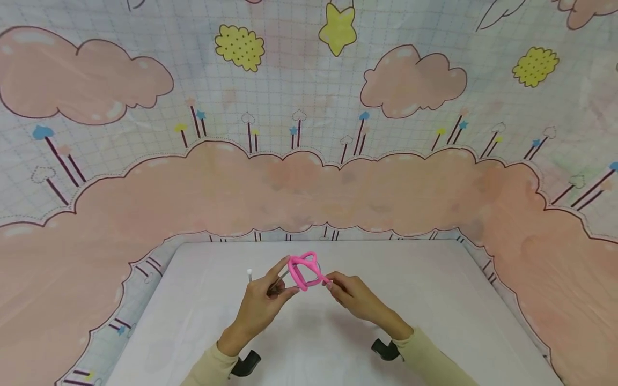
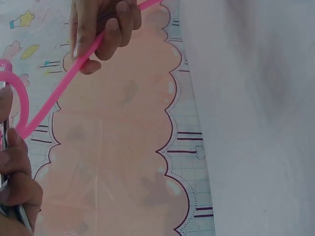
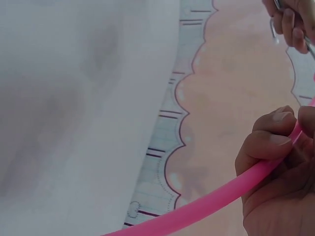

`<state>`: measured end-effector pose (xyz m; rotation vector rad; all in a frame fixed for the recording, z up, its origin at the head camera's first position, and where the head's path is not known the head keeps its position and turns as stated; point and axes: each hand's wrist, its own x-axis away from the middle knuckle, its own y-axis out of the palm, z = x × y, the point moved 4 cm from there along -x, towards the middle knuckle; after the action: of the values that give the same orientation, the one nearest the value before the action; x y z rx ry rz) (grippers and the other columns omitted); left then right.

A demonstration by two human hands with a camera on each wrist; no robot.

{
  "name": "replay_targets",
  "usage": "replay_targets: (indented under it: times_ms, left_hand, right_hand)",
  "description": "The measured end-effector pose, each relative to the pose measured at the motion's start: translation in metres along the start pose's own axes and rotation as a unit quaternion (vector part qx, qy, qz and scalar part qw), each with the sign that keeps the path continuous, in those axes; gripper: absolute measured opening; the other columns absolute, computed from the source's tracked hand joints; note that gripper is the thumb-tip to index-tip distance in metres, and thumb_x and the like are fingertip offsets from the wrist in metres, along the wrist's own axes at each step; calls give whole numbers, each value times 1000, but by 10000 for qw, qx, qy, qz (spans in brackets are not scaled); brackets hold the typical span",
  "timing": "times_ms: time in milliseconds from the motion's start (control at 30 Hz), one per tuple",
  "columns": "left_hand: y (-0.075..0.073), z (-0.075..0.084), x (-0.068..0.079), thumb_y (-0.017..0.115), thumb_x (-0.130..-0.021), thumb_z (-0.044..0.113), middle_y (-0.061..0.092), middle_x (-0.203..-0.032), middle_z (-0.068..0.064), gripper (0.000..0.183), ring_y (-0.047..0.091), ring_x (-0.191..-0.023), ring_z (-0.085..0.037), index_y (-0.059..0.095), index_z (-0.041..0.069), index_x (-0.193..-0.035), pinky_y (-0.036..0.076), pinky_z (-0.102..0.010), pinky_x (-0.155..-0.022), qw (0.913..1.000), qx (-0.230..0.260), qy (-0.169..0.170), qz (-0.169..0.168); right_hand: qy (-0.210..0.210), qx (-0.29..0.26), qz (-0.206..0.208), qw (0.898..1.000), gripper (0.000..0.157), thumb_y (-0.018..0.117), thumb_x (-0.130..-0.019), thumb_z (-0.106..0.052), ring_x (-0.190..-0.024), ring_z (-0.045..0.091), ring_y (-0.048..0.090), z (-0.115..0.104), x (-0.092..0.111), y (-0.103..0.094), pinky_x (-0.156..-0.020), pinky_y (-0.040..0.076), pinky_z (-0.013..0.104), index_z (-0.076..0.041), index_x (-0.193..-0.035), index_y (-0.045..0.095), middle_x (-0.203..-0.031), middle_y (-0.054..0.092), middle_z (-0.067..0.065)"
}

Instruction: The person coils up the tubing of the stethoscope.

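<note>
Near the middle of the head view, a smooth pink cord [image 1: 293,272] is looped into a loose tangle around thin metal rods. My left hand [image 1: 260,303] grips the grey metal rods [image 2: 20,215] below the loops, with thumb and fingers curled. A small white tip [image 1: 249,272] sticks up beside its knuckles. To the right, my right hand [image 1: 357,297] pinches a length of the cord leading out of the loops. In the left wrist view the cord [image 2: 61,87] runs straight between both hands. Past my right fingers, its free part [image 3: 211,204] trails off in the right wrist view.
A white tabletop [image 1: 193,332] lies under both hands, which are raised above it. Behind and around it hangs a cloth [image 1: 318,193] printed with peach clouds and stars. Black pieces [image 1: 386,349] sit by both sleeves.
</note>
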<state>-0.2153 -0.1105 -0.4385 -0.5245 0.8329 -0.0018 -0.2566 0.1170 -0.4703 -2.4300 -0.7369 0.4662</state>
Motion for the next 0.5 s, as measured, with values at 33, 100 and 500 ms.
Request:
replay_targets:
  times_ms: [33,100,500]
  left_hand:
    - [0,-1,0,83,-76,8,52,-67,6,74,38,-58,2,51,12,-143,35,-12,-53,10000,-22,25,84]
    - [-1,-3,-1,83,-75,6,50,-66,7,75,37,-57,2,51,12,-143,35,-12,-52,9995,-62,7,305]
    - [-5,-16,1,83,-77,10,50,-64,8,75,40,-56,1,51,18,-144,36,-15,-51,9930,-416,-656,887]
  right_hand:
    - [-17,-8,12,10000,20,50,-104,-23,-55,0,40,0,1,0,-49,36,17,-13,-116,62,-67,48,-6]
    - [-23,16,41,10000,21,50,-104,-25,-55,-1,39,1,4,0,-50,35,17,-13,-115,63,-67,47,-6]
    - [64,290,25,9996,28,50,-103,-27,-58,-2,40,2,9,3,-51,36,15,-11,-121,64,-71,49,-8]
